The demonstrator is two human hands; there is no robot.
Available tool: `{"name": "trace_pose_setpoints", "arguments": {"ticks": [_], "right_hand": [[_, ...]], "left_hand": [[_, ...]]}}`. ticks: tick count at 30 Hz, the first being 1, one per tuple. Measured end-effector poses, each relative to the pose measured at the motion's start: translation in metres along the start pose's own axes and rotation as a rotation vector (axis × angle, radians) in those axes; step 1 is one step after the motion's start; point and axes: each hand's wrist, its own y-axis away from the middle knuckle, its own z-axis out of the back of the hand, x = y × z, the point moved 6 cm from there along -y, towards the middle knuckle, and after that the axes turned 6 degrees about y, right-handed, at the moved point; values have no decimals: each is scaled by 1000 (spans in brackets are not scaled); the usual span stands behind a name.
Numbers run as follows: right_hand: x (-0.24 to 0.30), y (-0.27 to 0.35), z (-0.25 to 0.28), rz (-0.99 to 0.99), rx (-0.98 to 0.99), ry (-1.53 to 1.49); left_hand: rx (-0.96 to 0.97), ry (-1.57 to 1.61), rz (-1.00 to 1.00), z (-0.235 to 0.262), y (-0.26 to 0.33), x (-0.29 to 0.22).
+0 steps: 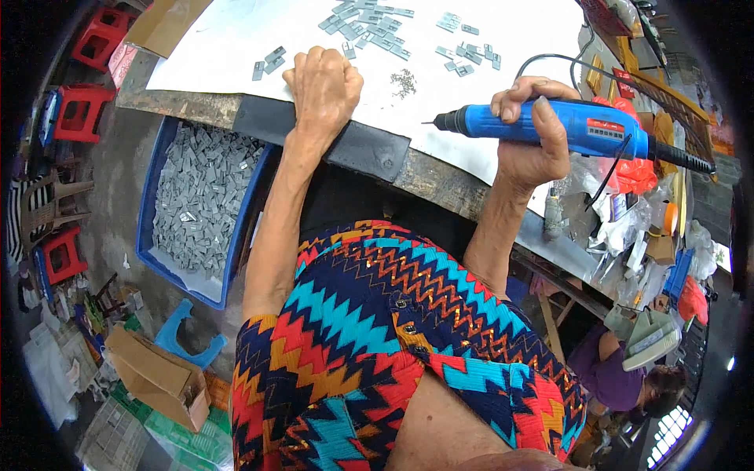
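My right hand [534, 141] is wrapped round a blue electric screwdriver [577, 125], held level above the white-covered table with its thin bit pointing left. At the table's front edge my left hand [324, 88] is closed, fingers curled under; whatever they hold is hidden. Two or three small grey plastic parts [269, 63] lie just left of it, and another grey part [349, 50] rests by its knuckles on the right. Between both hands is a small heap of tiny dark screws [404, 83]. Beyond them several grey parts [378, 25] are scattered, with a second group [470, 53] to the right.
A blue bin [149, 228] full of grey parts stands below the table's left side. A dark plate [365, 149] covers part of the front edge. Plastic bags [632, 177] and clutter crowd the right side. The tool's black cord [550, 56] loops behind. Another person [609, 369] is at lower right.
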Motion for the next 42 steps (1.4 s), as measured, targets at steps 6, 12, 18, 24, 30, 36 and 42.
{"name": "trace_pose_setpoints", "arguments": {"ticks": [6,12,18,24,30,36,42], "right_hand": [[0,2,6,10,-8,-7],[-1,2,-2,2,-22,-69],[-10,5,-9,-35,25,-74],[-19,3,-10,-144,9,-126],[-24,1,-15,-186,52,-131],[-29,3,-18,-198,38,-84],[-20,0,-19,-164,18,-32]], "left_hand": [[-73,166,17,31,22,-9],[-89,236,18,62,53,-21],[-74,264,79,78,91,-12],[-56,267,162,74,127,16],[-30,228,310,38,173,78],[25,58,97,9,185,79],[163,117,421,-10,219,126]]}}
